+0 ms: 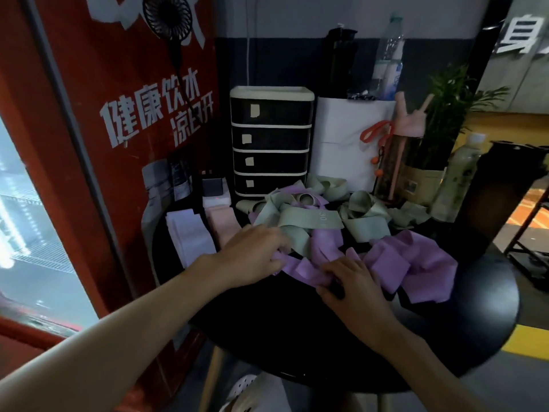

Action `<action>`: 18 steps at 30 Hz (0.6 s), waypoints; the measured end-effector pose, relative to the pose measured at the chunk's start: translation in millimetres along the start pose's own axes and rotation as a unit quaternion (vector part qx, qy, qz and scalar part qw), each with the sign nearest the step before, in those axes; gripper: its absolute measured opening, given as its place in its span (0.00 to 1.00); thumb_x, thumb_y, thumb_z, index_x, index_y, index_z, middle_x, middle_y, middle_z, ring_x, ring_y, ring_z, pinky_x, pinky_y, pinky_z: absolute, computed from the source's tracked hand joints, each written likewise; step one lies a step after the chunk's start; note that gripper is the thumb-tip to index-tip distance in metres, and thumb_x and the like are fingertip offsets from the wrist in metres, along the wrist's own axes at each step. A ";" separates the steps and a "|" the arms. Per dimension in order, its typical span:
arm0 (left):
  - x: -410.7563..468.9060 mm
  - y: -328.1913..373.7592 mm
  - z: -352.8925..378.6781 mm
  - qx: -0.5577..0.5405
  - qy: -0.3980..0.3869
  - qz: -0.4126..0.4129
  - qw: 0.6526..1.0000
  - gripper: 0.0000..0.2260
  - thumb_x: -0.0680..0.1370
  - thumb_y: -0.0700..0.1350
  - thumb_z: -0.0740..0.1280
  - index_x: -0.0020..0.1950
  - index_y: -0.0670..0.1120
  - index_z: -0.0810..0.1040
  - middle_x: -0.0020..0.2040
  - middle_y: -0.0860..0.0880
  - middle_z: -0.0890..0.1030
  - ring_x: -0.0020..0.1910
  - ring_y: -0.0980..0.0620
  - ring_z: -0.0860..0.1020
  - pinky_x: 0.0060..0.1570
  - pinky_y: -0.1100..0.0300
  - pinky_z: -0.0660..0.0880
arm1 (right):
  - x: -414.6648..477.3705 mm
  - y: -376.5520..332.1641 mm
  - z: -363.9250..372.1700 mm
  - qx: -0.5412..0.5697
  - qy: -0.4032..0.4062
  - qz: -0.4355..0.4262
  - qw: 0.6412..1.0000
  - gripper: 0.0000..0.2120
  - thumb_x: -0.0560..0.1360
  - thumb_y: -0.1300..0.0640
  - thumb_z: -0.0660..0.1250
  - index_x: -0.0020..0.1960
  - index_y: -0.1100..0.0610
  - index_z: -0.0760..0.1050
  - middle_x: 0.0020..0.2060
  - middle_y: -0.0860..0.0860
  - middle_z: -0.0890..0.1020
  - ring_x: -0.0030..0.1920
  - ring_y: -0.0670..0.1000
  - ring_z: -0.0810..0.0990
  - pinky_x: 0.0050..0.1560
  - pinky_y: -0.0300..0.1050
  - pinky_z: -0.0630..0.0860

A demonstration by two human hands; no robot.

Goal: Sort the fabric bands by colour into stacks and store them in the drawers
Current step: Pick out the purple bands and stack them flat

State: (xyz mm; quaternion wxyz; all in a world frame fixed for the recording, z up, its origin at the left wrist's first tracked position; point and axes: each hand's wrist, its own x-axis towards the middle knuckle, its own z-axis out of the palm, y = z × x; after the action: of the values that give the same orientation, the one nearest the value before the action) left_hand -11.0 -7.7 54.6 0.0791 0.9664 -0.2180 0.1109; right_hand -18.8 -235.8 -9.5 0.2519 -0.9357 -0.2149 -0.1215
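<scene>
Fingers of the left hand [252, 254] and right hand [347, 281] pinch a purple band [306, 270] mid-table, beside tangled green bands [309, 220]. At twelve o'clock the drawer unit [271, 141] stands with its four drawers closed, contents hidden. Bare black table [297, 337] stretches to the six o'clock edge.

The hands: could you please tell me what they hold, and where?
A purple band: left hand grips its left end, right hand pinches it farther along.

The near half of the black table [267, 337] lies bare, open to reach across. Beyond it a tangled heap of bands [312, 224] spreads up to the foot of the drawer unit [271, 144]. Two folded stacks [190, 236] line the left edge; bottles [459, 179] and a plant [445, 108] crowd the right rear.
</scene>
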 end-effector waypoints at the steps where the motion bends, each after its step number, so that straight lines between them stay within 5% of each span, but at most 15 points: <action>1: -2.8 2.7 7.9 0.012 0.018 0.008 1.000 0.09 0.76 0.49 0.67 0.55 0.51 0.80 0.54 0.53 0.79 0.55 0.50 0.75 0.53 0.52 0.69 | 1.4 0.1 0.6 0.001 -0.003 0.007 1.000 0.15 0.76 0.50 0.68 0.62 0.49 0.75 0.61 0.45 0.76 0.77 0.53 0.56 0.69 0.54 0.60; 6: -9.2 10.6 32.4 -0.012 0.043 -0.042 0.998 0.18 0.77 0.63 0.59 0.55 0.55 0.82 0.49 0.56 0.80 0.52 0.53 0.75 0.50 0.54 0.63 | 3.2 5.2 2.2 0.014 0.013 -0.024 1.000 0.01 0.73 0.53 0.70 0.45 0.49 0.79 0.46 0.45 0.79 0.61 0.58 0.76 0.66 0.57 0.68; 8: -6.5 19.7 36.4 -0.034 0.071 -0.094 0.992 0.24 0.76 0.67 0.55 0.48 0.53 0.84 0.46 0.54 0.81 0.49 0.53 0.75 0.51 0.53 0.64 | 4.3 4.8 1.0 0.020 0.025 -0.040 0.999 0.02 0.73 0.52 0.70 0.42 0.49 0.79 0.41 0.44 0.79 0.54 0.50 0.78 0.70 0.55 0.65; 11: 0.9 30.8 42.1 -0.055 0.095 -0.152 0.982 0.18 0.78 0.62 0.63 0.42 0.52 0.85 0.42 0.53 0.81 0.46 0.52 0.76 0.48 0.53 0.60 | 3.2 0.1 -1.8 0.035 0.048 -0.053 0.997 0.08 0.71 0.48 0.66 0.37 0.51 0.77 0.36 0.43 0.79 0.42 0.39 0.74 0.75 0.51 0.59; 18: 3.1 35.6 28.4 -0.196 0.135 -0.148 0.960 0.10 0.76 0.50 0.69 0.35 0.52 0.78 0.38 0.56 0.83 0.43 0.57 0.79 0.62 0.48 0.66 | -0.5 -6.8 -8.1 0.097 0.045 0.012 0.994 0.09 0.71 0.47 0.63 0.50 0.47 0.76 0.46 0.43 0.78 0.55 0.53 0.78 0.58 0.56 0.74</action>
State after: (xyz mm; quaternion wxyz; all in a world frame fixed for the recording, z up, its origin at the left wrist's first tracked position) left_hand -18.8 -46.4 31.8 0.3113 0.9294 -0.0774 0.1824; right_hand -23.4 -235.0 0.0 0.3522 -0.9029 -0.2033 -0.1390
